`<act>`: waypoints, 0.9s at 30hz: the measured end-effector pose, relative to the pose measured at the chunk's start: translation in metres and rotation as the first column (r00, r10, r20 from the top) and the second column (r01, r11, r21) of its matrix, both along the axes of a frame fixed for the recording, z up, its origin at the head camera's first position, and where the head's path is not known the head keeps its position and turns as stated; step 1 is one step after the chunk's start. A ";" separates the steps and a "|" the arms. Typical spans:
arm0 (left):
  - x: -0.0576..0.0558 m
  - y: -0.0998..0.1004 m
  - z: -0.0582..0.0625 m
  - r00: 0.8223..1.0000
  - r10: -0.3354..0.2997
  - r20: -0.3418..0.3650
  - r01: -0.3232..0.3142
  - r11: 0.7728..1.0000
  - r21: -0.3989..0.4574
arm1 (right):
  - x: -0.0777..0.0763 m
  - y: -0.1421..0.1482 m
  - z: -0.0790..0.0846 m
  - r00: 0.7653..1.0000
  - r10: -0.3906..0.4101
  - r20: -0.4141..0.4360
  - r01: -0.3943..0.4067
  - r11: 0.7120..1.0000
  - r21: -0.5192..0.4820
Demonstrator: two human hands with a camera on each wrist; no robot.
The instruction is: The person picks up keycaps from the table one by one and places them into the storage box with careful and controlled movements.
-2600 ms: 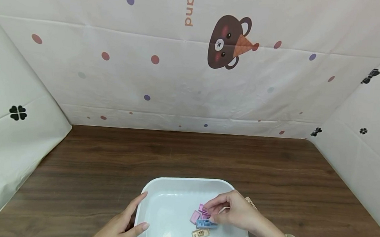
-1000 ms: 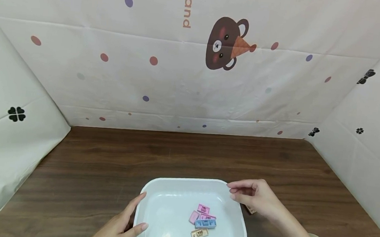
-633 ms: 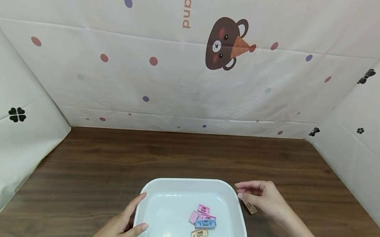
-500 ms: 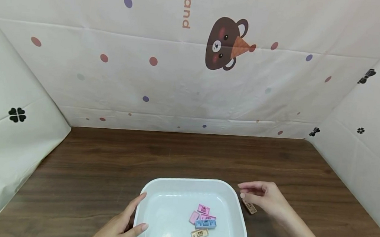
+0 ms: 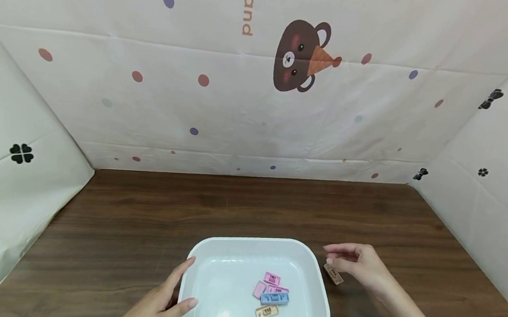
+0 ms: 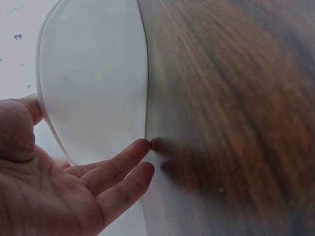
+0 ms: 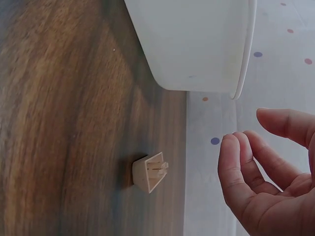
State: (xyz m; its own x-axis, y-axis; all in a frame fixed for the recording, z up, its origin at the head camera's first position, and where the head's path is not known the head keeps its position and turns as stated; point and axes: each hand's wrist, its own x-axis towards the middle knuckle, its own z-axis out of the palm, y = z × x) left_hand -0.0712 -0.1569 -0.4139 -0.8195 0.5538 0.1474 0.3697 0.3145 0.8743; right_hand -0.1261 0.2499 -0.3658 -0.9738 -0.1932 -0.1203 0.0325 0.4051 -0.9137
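Note:
My left hand (image 5: 160, 298) holds the left side of a white tray (image 5: 247, 240), thumb over the rim; in the left wrist view its fingertips (image 6: 142, 143) rest along the outer wall. Inside the tray, right of its middle, lie small printed keycaps: a pink keycap (image 5: 272, 279), a light pink keycap (image 5: 259, 290), a blue keycap (image 5: 275, 298) and a beige keycap (image 5: 266, 313). My right hand (image 5: 368, 269) hovers past the tray's right rim with relaxed fingers and nothing between them. Under its fingertips a tan keycap (image 5: 333, 274) sits on the table, its hollow underside (image 7: 155, 172) facing the right wrist view.
The dark wood table (image 5: 151, 210) reaches back to a white dotted cloth (image 5: 239, 117) with a bear print. White cloth sides stand at left (image 5: 31, 200) and right (image 5: 491, 212).
My right hand has left the keycaps inside the tray and moved right, over the rim, to the tan keycap on the table. My left hand has stayed on the tray.

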 end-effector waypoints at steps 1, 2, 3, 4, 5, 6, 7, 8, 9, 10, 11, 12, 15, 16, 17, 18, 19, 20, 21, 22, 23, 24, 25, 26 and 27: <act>0.000 0.000 0.000 1.000 0.005 0.000 -0.005 1.000 -0.007 | 0.000 0.000 -0.001 1.000 -0.001 0.000 0.001 1.000 0.005; 0.000 0.000 0.000 1.000 0.010 -0.007 -0.010 1.000 -0.012 | -0.001 0.001 -0.001 1.000 -0.003 -0.001 0.003 1.000 0.009; 0.000 0.000 0.000 1.000 0.012 -0.010 -0.013 1.000 -0.017 | -0.001 0.001 -0.002 1.000 -0.005 -0.001 0.005 1.000 0.008; 0.000 0.000 0.000 1.000 0.014 -0.010 -0.014 1.000 -0.019 | -0.001 0.001 -0.003 1.000 -0.006 -0.002 0.006 1.000 0.006; 0.000 0.000 0.001 1.000 0.014 -0.010 -0.014 1.000 -0.021 | -0.001 0.001 -0.004 1.000 -0.006 -0.002 0.006 1.000 0.001; 0.001 0.000 0.001 1.000 0.015 0.000 -0.015 1.000 -0.024 | -0.002 0.002 -0.005 1.000 -0.005 -0.003 0.005 1.000 -0.004; 0.001 0.000 0.001 1.000 0.014 0.010 -0.014 1.000 -0.026 | -0.002 0.002 -0.005 1.000 -0.004 -0.006 0.004 1.000 -0.005; 0.001 0.000 0.002 1.000 0.014 0.021 -0.013 1.000 -0.027 | -0.002 0.003 -0.006 1.000 -0.004 -0.005 0.004 1.000 -0.007; 0.001 0.000 0.002 0.999 0.012 0.038 -0.011 1.000 -0.028 | -0.002 0.004 -0.007 1.000 -0.004 -0.006 0.004 1.000 -0.005; 0.001 0.000 0.002 0.999 0.012 0.049 -0.010 0.999 -0.031 | -0.003 0.004 -0.008 1.000 -0.005 -0.006 0.005 1.000 -0.001; 0.001 0.000 0.003 0.998 0.014 0.055 -0.012 0.999 -0.035 | -0.003 0.005 -0.009 1.000 -0.005 -0.007 0.005 1.000 0.004; 0.001 0.000 0.003 0.998 0.014 0.059 -0.012 0.999 -0.037 | -0.004 0.005 -0.009 1.000 -0.007 -0.006 0.007 1.000 0.009; 0.001 0.000 0.004 0.999 0.022 0.047 -0.019 0.999 -0.050 | -0.006 0.007 -0.011 1.000 -0.011 -0.003 0.011 1.000 0.012; 0.001 0.000 0.004 0.999 0.024 0.041 -0.022 0.998 -0.054 | -0.006 0.007 -0.012 1.000 -0.013 -0.002 0.013 1.000 0.011; 0.001 0.000 0.004 0.999 0.026 0.037 -0.024 0.998 -0.059 | -0.007 0.008 -0.012 1.000 -0.016 0.000 0.016 1.000 0.012; 0.001 0.000 0.005 0.999 0.027 0.037 -0.025 0.998 -0.060 | -0.007 0.008 -0.013 1.000 -0.021 0.004 0.021 1.000 0.013; 0.001 0.000 0.005 0.999 0.028 0.039 -0.026 0.998 -0.063 | -0.008 0.008 -0.014 1.000 -0.026 0.007 0.026 1.000 0.015; 0.001 0.000 0.005 0.999 0.028 0.042 -0.026 0.998 -0.063 | -0.008 0.008 -0.014 0.999 -0.031 0.011 0.031 0.999 0.018; 0.001 0.000 0.005 0.999 0.029 0.044 -0.026 0.998 -0.064 | -0.008 0.009 -0.015 0.999 -0.034 0.014 0.033 0.999 0.021; 0.000 0.000 0.005 0.998 0.028 0.048 -0.025 0.998 -0.065 | -0.009 0.009 -0.015 0.999 -0.038 0.017 0.038 0.999 0.026; 0.000 0.000 0.005 0.998 0.029 0.051 -0.025 0.998 -0.066 | -0.009 0.009 -0.016 0.999 -0.041 0.021 0.041 0.999 0.030; 0.000 0.000 0.005 0.998 0.029 0.053 -0.026 0.997 -0.066 | -0.009 0.009 -0.016 0.999 -0.043 0.023 0.043 0.999 0.032; 0.000 0.000 0.005 0.998 0.029 0.054 -0.025 0.997 -0.066 | -0.009 0.009 -0.017 0.999 -0.042 0.025 0.041 0.999 0.034; 0.001 0.000 0.005 0.998 0.029 0.055 -0.025 0.997 -0.068 | -0.009 0.010 -0.017 0.999 -0.039 0.026 0.038 0.999 0.035; 0.001 0.000 0.005 0.998 0.029 0.052 -0.026 0.997 -0.069 | -0.009 0.010 -0.017 0.999 -0.037 0.027 0.036 0.999 0.035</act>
State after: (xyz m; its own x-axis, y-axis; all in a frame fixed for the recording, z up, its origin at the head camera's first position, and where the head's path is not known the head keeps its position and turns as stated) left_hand -0.0706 -0.1568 -0.4089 -0.8402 0.5383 0.0658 0.3140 0.3839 0.8683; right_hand -0.1352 0.2599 -0.3833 -0.9763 -0.1525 -0.1537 0.0733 0.4348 -0.8976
